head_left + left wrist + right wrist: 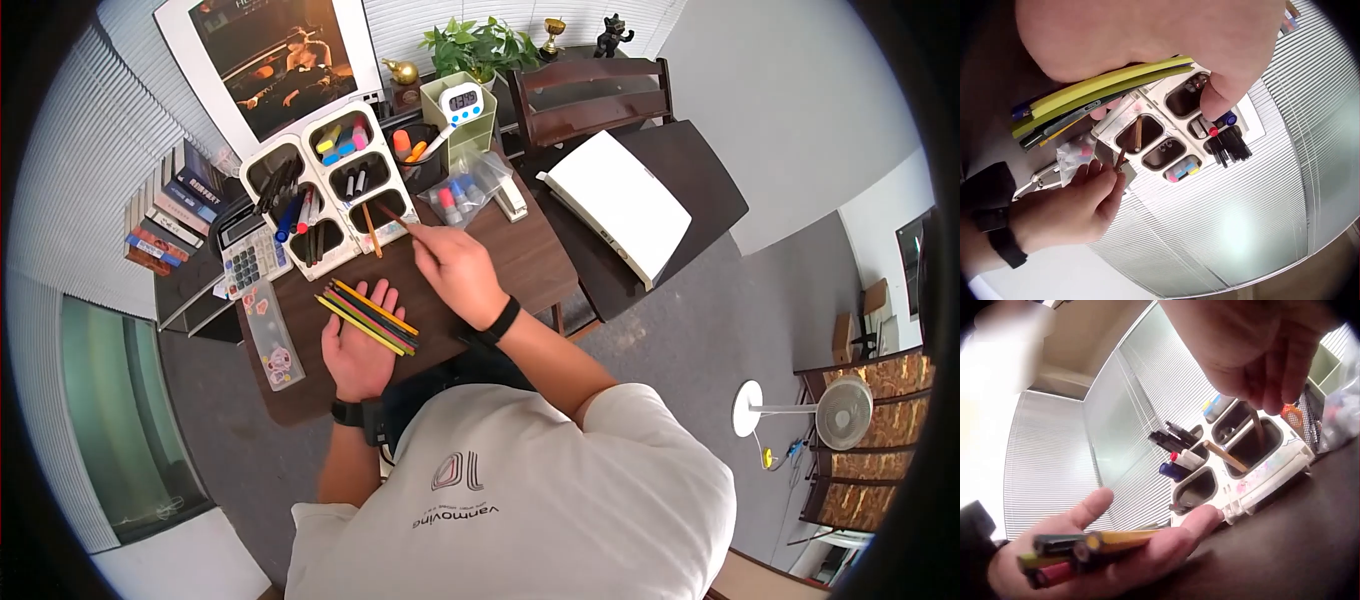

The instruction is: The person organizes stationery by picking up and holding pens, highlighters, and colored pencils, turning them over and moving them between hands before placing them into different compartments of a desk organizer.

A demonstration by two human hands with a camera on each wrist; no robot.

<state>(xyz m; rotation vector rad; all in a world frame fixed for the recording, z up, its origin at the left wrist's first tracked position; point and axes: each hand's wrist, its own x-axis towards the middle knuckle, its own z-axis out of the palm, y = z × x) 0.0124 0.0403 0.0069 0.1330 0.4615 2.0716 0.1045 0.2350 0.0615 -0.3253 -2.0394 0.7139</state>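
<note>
Several colored pencils (372,318) (1110,84) (1060,553) lie across the upturned palm of the left hand (362,350) (1147,37) (1116,562), whose fingers are extended and thumb stands apart. Above the white organizer (333,262) (1107,130) (1285,459), the right hand (462,275) (1079,203) (1260,362) pinches a brown pencil (393,217) (1122,156) (1257,428) between thumb and fingers, its lower end within the near right compartment. An orange-brown pencil (372,232) (1139,133) (1225,456) leans in that same compartment.
Other compartments hold highlighters (343,140), markers and black pens. Right of the organizer are a mesh cup (418,170), a green box with a timer (462,103), a plastic bag (465,190) and a stapler (511,198). Left are a calculator (255,262) and a flat clear case (270,340).
</note>
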